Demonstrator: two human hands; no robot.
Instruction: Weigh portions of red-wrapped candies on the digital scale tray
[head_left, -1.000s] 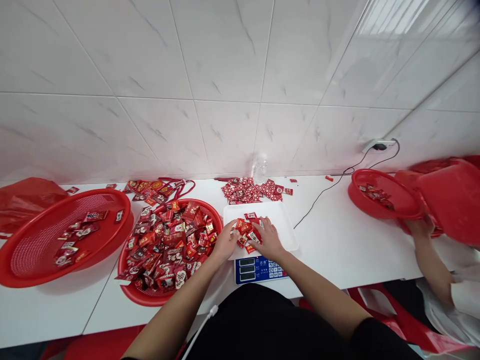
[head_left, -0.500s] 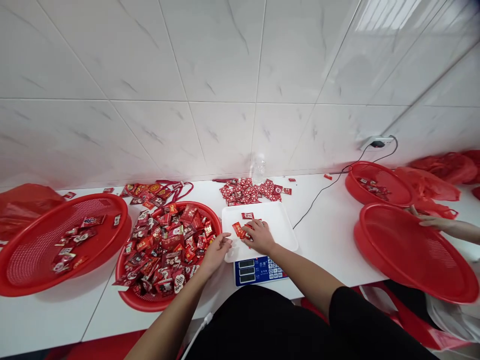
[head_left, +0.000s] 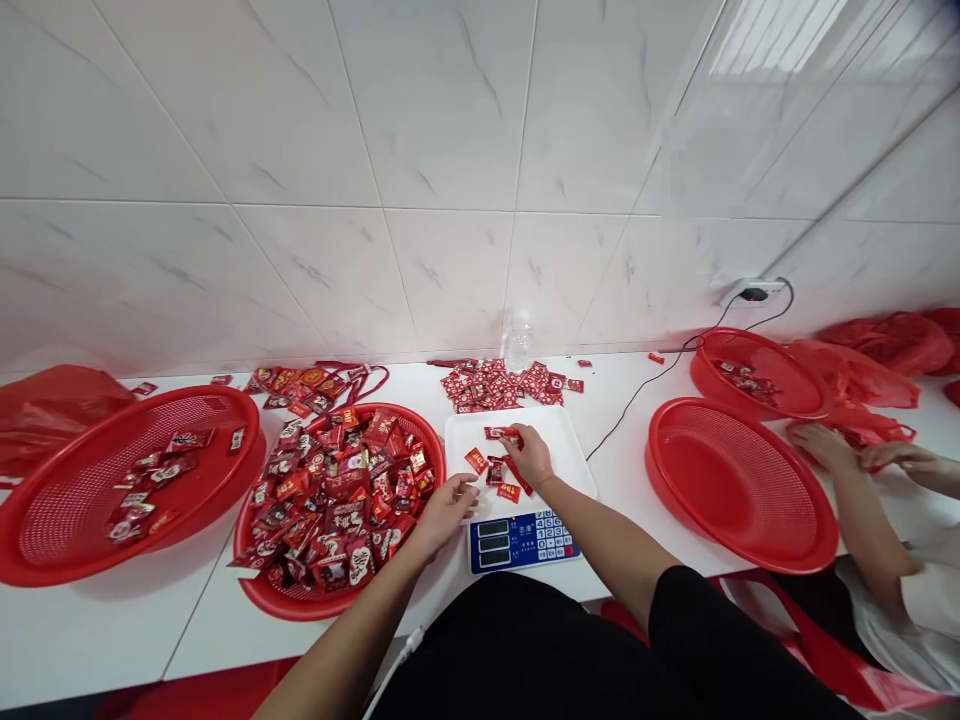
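A white scale tray (head_left: 566, 455) sits on a blue digital scale (head_left: 519, 540) in front of me. A few red candy packets (head_left: 499, 470) lie spread on the tray. My right hand (head_left: 531, 455) rests over the tray with its fingers pinched on a red packet (head_left: 501, 433) at the tray's back. My left hand (head_left: 446, 508) hovers at the tray's front left corner, fingers loosely apart, beside the red basket (head_left: 279, 594) heaped with red packets (head_left: 341, 490).
A second red basket (head_left: 45, 540) with few packets stands far left. Loose packets (head_left: 499, 383) lie by the wall near a clear bottle (head_left: 518, 338). At right, another person's hands (head_left: 825, 445) are beside an empty red basket (head_left: 739, 485) and another basket (head_left: 757, 375).
My hands spread the packets apart; the right hand moved back on the tray, the left drew toward the front corner. The other person set an empty red basket down on the table.
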